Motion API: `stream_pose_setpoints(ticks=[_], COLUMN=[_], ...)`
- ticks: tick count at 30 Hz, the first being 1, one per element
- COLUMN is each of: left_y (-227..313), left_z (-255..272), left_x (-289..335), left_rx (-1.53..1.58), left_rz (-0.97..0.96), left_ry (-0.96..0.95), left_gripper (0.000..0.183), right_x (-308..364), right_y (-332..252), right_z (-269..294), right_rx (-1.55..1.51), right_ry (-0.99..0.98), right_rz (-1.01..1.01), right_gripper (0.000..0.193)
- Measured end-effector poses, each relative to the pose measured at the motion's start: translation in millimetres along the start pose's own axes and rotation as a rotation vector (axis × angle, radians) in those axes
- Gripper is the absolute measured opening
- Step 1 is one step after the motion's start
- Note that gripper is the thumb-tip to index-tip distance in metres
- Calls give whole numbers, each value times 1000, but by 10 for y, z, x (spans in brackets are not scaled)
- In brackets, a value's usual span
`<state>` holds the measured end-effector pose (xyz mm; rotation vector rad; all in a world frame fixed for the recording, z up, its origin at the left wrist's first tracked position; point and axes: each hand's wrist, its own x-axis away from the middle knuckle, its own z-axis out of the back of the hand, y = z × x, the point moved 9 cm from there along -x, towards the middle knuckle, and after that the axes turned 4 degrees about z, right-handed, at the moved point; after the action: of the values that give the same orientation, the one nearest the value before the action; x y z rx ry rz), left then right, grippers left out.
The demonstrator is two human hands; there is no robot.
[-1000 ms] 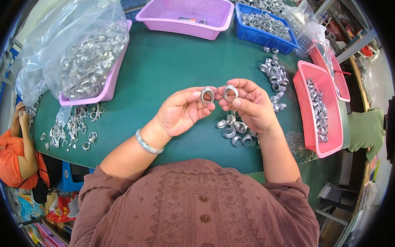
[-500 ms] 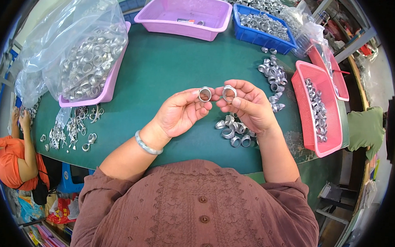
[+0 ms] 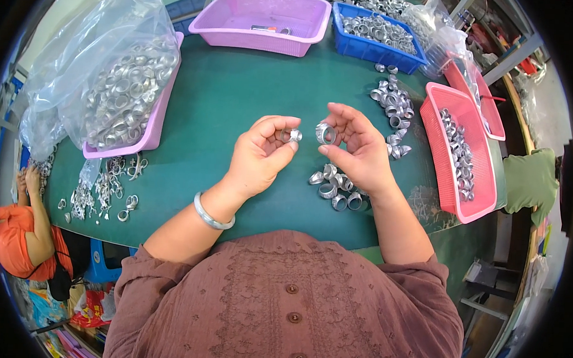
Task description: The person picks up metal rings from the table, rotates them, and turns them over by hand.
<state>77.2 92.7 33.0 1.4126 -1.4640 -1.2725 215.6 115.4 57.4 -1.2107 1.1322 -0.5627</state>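
Both hands hover above the green table [image 3: 239, 95], each pinching a small metal ring. Her left hand [image 3: 262, 156] closes thumb and fingertips on a silvery ring [image 3: 290, 135], and the right hand [image 3: 357, 150] grips a second ring [image 3: 325, 133] the same way, its open bore turned toward the camera; the two rings sit near each other but apart. A pale bangle [image 3: 211, 213] circles the left wrist. Just below the right hand a small heap of rings [image 3: 336, 188] lies on the table, and a longer scatter of rings [image 3: 393, 110] runs along beside a pink tray [image 3: 449, 191] that holds more of them. At the far edge stand an almost bare purple bin [image 3: 266, 42] and a blue bin [image 3: 367, 49] full of rings. To the left, a clear plastic bag [image 3: 107, 72] packed with rings rests in another purple tray [image 3: 150, 133], with loose metal pieces [image 3: 103, 188] strewn in front of it. At the left rim, another person in orange [image 3: 19, 233] sits lower down.
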Motion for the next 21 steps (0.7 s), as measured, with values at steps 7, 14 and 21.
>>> stream_pose_setpoints(ticks=[7, 14, 21], left_y=[139, 203, -113], left_z=[-43, -56, -70], left_x=[44, 63, 31], left_rx=[-268, -441, 46], left_rz=[-141, -199, 234], left_ry=[35, 69, -18], left_gripper=[64, 65, 43], right_x=[5, 6, -14], right_y=[-88, -67, -188], right_z=[-13, -30, -165], right_rx=[279, 306, 420], right_ry=[-7, -23, -117], right_rz=[105, 80, 187], right_gripper=[65, 63, 28])
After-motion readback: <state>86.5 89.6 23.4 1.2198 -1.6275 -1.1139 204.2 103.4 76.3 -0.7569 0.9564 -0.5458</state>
